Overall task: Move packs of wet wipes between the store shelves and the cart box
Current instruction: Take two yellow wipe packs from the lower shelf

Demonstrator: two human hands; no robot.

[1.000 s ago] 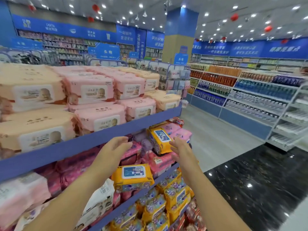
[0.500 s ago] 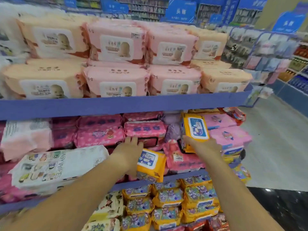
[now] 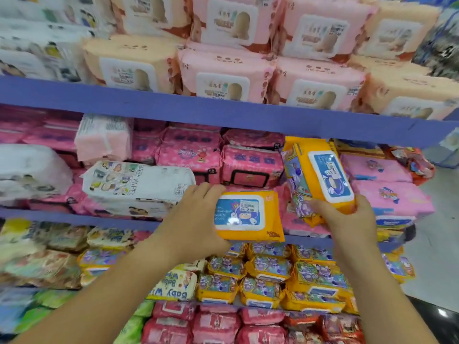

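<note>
Your left grip [image 3: 191,219] is closed around the left end of a flat yellow pack [image 3: 248,217], with the fingers curled over its far edge. The pack lies with its blue-and-white lid facing up and a small price sticker on the lid. It sits at the front of the middle shelf [image 3: 74,217], overhanging the shelf's purple edge.

Your right grip [image 3: 347,219] pinches the lower end of a second yellow pack [image 3: 320,177]. The thumb presses on its purple printed side and the fingers wrap around the right edge. This pack stands tilted, with its top leaning left and reaching almost to the underside of the upper shelf [image 3: 223,112]. The two yellow packs are just beside each other; whether they touch is unclear.

Pink packs [image 3: 250,167] fill the middle shelf behind both hands. A white pack [image 3: 139,184] printed "BABY WIPES" lies to the left of your left grip. On the upper shelf, peach and pink packs [image 3: 223,78] are stacked two high. Below your forearms, small yellow packs [image 3: 268,269] crowd the next shelf down, with red packs [image 3: 216,324] beneath them. At the far right, pale floor [image 3: 437,244] shows past the end of the shelving.
</note>
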